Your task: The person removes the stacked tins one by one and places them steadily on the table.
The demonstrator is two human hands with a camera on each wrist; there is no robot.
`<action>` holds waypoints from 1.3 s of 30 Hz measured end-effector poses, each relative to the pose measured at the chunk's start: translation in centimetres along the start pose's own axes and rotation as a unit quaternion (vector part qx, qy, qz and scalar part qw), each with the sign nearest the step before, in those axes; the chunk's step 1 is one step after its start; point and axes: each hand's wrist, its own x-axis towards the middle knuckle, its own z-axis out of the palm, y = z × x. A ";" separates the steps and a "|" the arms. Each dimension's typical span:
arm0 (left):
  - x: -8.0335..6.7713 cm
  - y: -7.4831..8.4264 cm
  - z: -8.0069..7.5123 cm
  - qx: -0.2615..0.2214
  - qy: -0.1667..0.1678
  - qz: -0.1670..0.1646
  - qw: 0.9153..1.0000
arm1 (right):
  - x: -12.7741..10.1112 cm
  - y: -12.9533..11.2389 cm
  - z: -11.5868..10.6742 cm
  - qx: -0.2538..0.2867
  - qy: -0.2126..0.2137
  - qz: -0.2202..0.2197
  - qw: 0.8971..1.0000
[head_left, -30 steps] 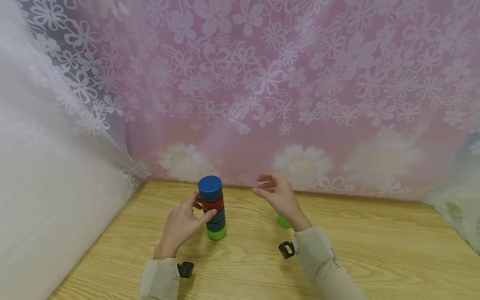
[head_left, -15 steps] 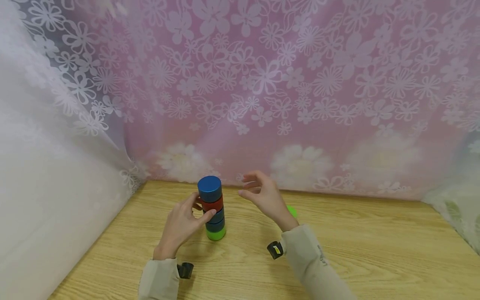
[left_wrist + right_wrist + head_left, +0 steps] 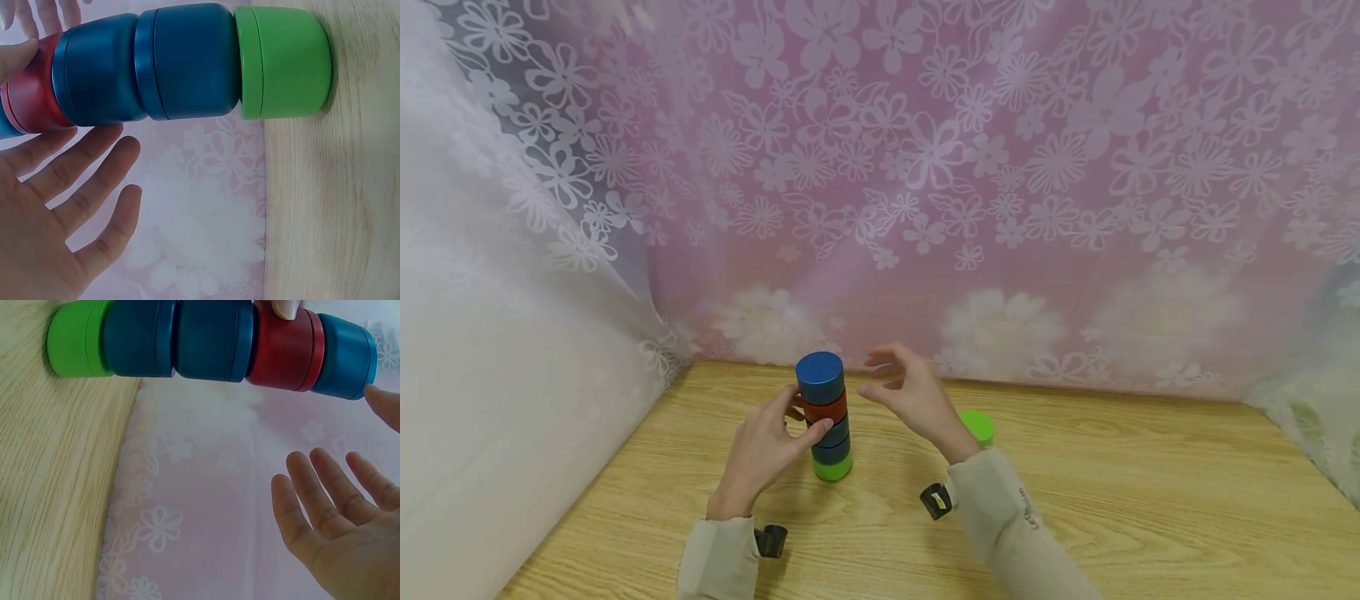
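Note:
A stack of several round jars (image 3: 827, 425) stands on the wooden table (image 3: 1150, 500): green at the bottom, two dark blue, a red jar (image 3: 826, 408), and a blue one on top. My left hand (image 3: 808, 415) pinches the stack at the red jar, thumb in front and a finger on the far side; the left wrist view shows the other fingers (image 3: 94, 187) spread straight. My right hand (image 3: 872, 375) hovers open just right of the stack's top, holding nothing. In the right wrist view its thumb tip (image 3: 381, 400) is close to the blue top jar (image 3: 344, 356).
A single green jar (image 3: 976, 427) sits on the table behind my right wrist. A pink flowered curtain (image 3: 1000, 167) closes the back, and white cloth (image 3: 490, 375) hangs along the left side. Bare wood stretches to the right and front.
My right hand has moved left towards the stack's top, uncovering the single green jar behind it. The left hand and the stack have stayed put.

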 end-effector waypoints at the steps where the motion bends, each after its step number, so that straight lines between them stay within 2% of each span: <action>1: 0.0 0.0 0.0 -0.001 0.000 0.000 1.000 | 0.0 -0.1 0.1 0.000 -0.002 -0.002 1.000; 28: 0.1 0.0 0.0 -0.001 0.002 0.010 1.000 | 0.7 -1.2 1.4 0.012 -0.055 -0.024 0.998; 39: 0.1 -0.1 0.0 0.001 0.007 0.018 1.000 | 0.9 -1.6 2.1 0.009 -0.061 -0.010 0.998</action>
